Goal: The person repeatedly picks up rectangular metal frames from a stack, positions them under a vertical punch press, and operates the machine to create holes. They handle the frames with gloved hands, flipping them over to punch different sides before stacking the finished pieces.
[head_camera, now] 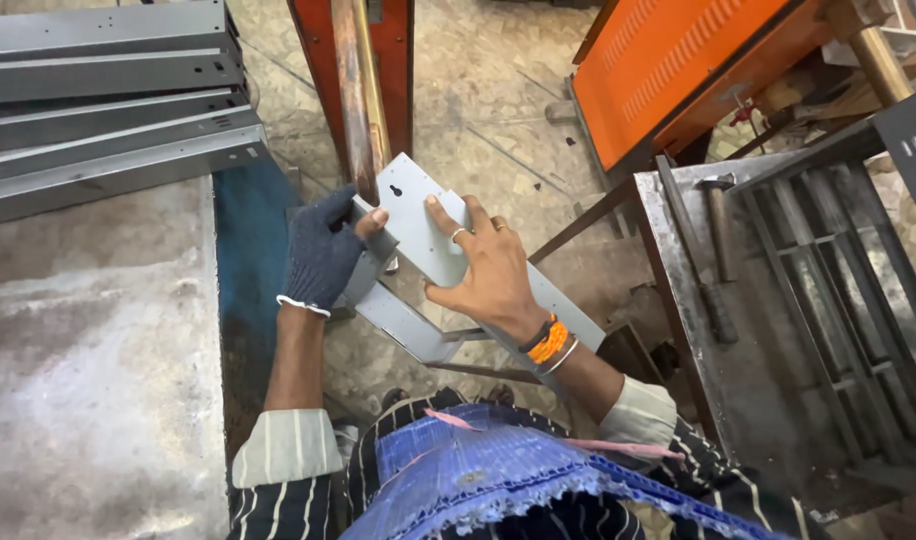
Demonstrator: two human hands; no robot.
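Note:
A grey sheet-metal bracket (418, 225) with a keyhole slot near its top is held in front of me at a slant. My left hand (323, 252), in a dark fingerless glove, grips its left edge with the thumb on the face. My bare right hand (488, 268), wearing rings and orange wrist bands, lies spread flat on the bracket's face and holds it. The bracket's upper end sits against a rusty upright bar (356, 90) of a red machine frame (393, 60).
Several long grey metal channels (108, 110) are stacked at the upper left, above a worn grey slab (88, 370). At the right stands a metal table (678, 300) with a hammer (720, 215) and a grey channel frame (838, 260). An orange vented panel (678, 60) leans behind.

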